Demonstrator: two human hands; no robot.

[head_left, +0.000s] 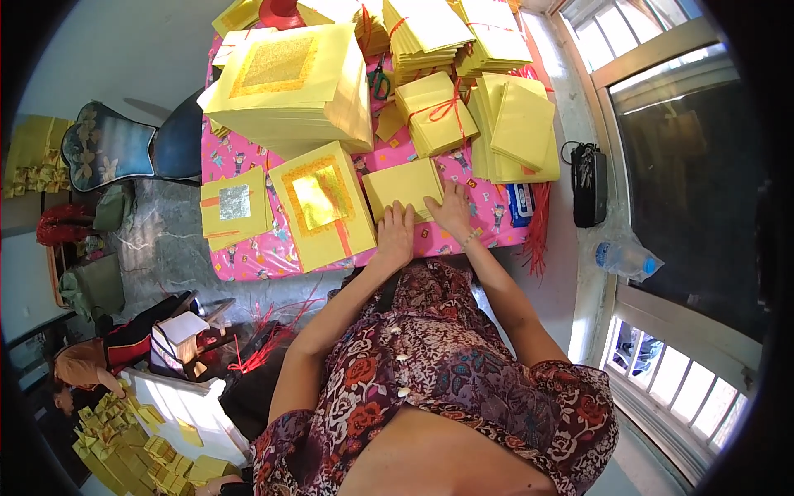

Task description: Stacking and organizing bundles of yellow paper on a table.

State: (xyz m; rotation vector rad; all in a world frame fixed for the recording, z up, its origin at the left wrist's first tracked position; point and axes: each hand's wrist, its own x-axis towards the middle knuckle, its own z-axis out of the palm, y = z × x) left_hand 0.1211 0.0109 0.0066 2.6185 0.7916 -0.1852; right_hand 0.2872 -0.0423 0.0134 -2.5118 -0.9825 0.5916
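A small stack of plain yellow paper (pixel 403 185) lies on the pink patterned tablecloth (pixel 289 258) near the table's front edge. My left hand (pixel 395 230) rests on its near edge, fingers stretched out over the top sheet. At its right near corner is my right hand (pixel 452 213), the thumb reaching over the paper and the fingers extended along the right side. Just left of the stack sits a thicker yellow paper pile (pixel 354 225) with a gold foil square on top. A yellow bundle tied with red string (pixel 436 116) stands behind.
A tall yellow paper pile (pixel 331 103) rises at back left, with dark-handled scissors (pixel 380 84) beside it. Loose yellow stacks (pixel 521 128) lie at right. A plastic bottle (pixel 626 259) and black case with keys (pixel 589 186) rest by the window. Another person's arm (pixel 91 376) shows lower left.
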